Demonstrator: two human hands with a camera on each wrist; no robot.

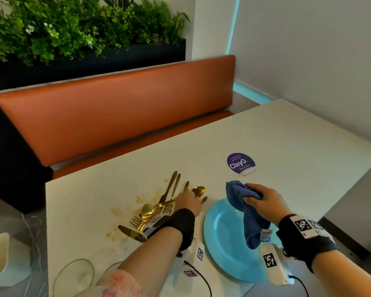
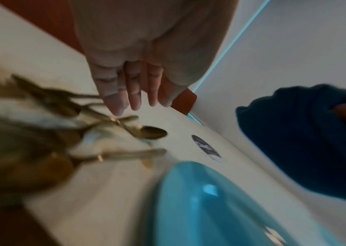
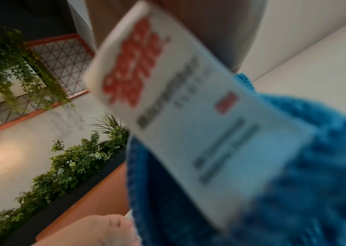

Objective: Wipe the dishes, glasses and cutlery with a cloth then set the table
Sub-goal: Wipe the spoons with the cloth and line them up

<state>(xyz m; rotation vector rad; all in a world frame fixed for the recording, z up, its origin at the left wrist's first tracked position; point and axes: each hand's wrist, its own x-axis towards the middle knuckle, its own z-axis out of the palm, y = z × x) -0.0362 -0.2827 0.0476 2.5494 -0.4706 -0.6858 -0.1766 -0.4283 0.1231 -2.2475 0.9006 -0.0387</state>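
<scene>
So you're early on: your right hand [image 1: 263, 202] grips the cloth [image 1: 247, 213] above the plate [image 1: 221, 239], your left hand [image 1: 187, 202], fingers straight, reaches the unwiped-looking cutlery [image 1: 159, 207] left of the plate; nothing's set.

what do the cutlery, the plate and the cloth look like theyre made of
Cutlery: likely metal with a polished gold-tone finish, since the spoon bowls give bright mirror-like glints.
Plate: smooth and glossy light blue, with soft highlights on its surface; glazed ceramic or hard plastic, the look leaves that open.
Cloth: soft blue fabric, probably microfibre; the right wrist view shows a fuzzy looped texture, and it drapes limply.
</scene>
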